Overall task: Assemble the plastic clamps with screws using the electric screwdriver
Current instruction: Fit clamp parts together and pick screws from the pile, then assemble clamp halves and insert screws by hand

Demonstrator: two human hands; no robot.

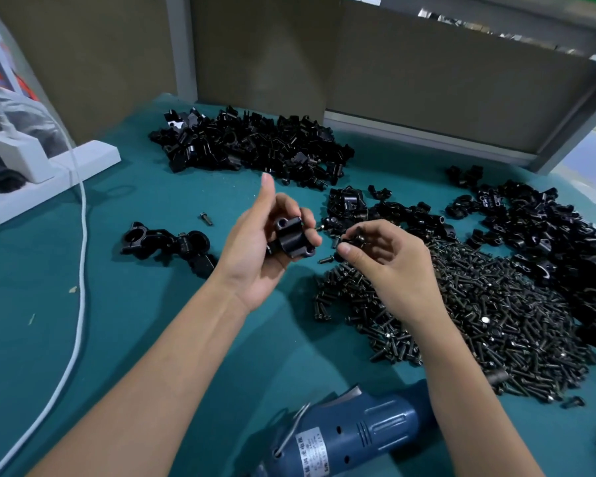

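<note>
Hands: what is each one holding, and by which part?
The left hand grips a black clamp by its sides; the right hand pinches a small screw between thumb and fingertips, exact part unclear.

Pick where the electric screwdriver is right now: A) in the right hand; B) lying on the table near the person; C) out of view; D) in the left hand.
B: the blue screwdriver lies on the green table, in neither hand; the left hand holds a clamp and the right hand pinches a screw.
</note>
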